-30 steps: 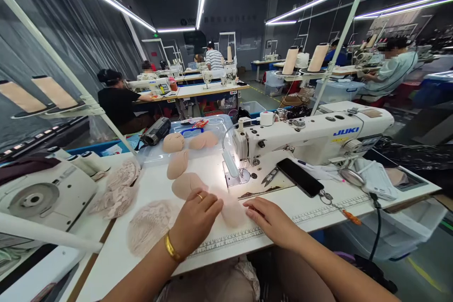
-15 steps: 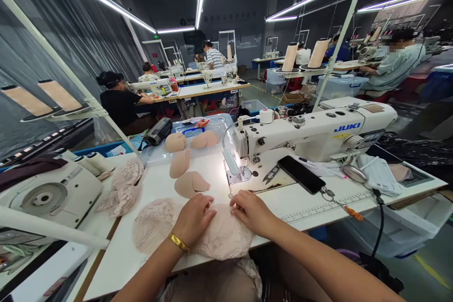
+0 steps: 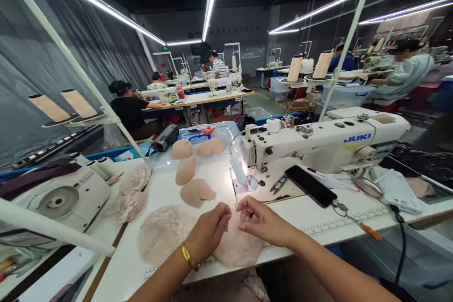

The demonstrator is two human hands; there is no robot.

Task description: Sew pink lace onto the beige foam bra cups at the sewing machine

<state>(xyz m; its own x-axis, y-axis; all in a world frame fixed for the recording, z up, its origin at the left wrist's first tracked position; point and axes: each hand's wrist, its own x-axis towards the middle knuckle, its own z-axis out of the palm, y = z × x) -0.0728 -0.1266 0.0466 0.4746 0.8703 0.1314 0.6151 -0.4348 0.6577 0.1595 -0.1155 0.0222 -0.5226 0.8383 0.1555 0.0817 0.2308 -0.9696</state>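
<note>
We see a pale pink lace cup piece [image 3: 238,245] lying at the near edge of the white table [image 3: 318,210], its netted surface softly domed and its near rim hanging slightly over the table's edge. Its far edge is lifted between our two hands. Our left hand [image 3: 209,230], with a gold bangle at the wrist, is curled into a loose fist, fingers pinched together on the lace. Our right hand [image 3: 261,219] faces it, just beside it, with thumb and forefinger clamped on the same edge and the other fingers bent. Another lace cup [image 3: 161,233] lies to the left, touching our piece. Smooth foam pads [image 3: 197,192] sit farther back, and the sewing machine [image 3: 325,144] stands to the far right, its lamp lit.
</note>
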